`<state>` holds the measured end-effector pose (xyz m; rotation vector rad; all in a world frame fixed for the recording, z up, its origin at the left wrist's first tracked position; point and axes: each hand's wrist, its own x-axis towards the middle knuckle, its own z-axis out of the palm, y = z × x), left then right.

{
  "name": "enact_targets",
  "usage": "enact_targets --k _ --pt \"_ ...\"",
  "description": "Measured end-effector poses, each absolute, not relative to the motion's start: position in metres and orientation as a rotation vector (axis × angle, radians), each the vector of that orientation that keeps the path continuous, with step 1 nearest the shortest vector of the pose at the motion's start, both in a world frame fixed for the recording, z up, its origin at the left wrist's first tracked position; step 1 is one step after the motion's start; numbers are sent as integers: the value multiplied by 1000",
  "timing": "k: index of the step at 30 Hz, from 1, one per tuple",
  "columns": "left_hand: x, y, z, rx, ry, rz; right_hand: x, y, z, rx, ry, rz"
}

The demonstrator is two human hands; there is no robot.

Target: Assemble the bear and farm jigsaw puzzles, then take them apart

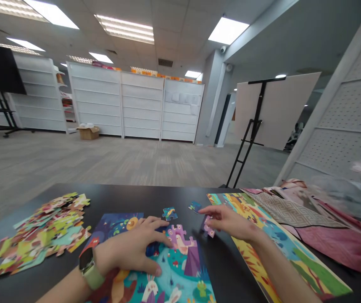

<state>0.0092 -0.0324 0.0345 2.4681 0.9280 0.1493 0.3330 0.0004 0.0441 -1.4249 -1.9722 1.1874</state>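
So the key thing here is the pink puzzle piece (211, 232): it's just off to the right of the part-built puzzle (170, 271), near its far right corner, where the edge is stepped. The right hand (229, 221) is the nearer one and looks to have the piece pinched between thumb and fingers, tipped up off flat, so I can't really tell its long axis. Index finger's poking out toward a small blue piece (194, 206) on the table (224, 269); can't tell if they touch. Left hand (136, 242) is palm down across the puzzle, fingers spread, no grip on anything I can see. Another blue piece (169, 213) sits just past those fingertips, beyond the puzzle's far edge.
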Motion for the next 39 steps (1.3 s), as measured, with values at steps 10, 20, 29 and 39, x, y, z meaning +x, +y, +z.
enact_targets --k 10,20,29,39 --pt "8 -31 31 2488 929 170 302 8 13 -1262 -1628 1265" --pt "8 -30 30 2503 911 175 291 9 3 -1326 -1732 1178" --pt "7 -29 27 2497 901 184 290 5 8 -1487 -2016 869" --pt "8 -30 29 2496 910 165 296 7 9 -1499 -2073 840"
